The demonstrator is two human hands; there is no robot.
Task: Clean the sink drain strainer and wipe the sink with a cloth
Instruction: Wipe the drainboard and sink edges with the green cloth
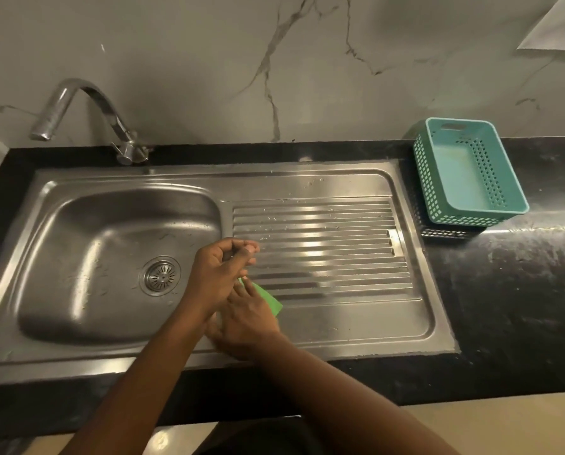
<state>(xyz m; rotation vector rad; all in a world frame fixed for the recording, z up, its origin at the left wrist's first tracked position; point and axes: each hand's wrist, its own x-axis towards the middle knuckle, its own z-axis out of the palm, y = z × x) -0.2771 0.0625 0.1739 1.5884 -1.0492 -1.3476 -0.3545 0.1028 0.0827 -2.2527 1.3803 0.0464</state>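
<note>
Right of the strainer (161, 276), the right hand (245, 320) lays straight fingers (242, 289) on the green cloth (269, 302). The cloth's long axis slants far-left to near-right. The left hand (220, 267) has curled fingers; I cannot tell whether it holds anything.

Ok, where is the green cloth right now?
Head view, centre: the green cloth lies at the near left corner of the draining board, just right of the basin, partly under the right hand.

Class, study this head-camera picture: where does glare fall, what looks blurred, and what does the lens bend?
Head view: glare bands cross the drainboard ridges and the basin wall; head view: the left hand and right hand look slightly motion-blurred; head view: the wide lens bows the sink front rim and the counter edge.
</note>
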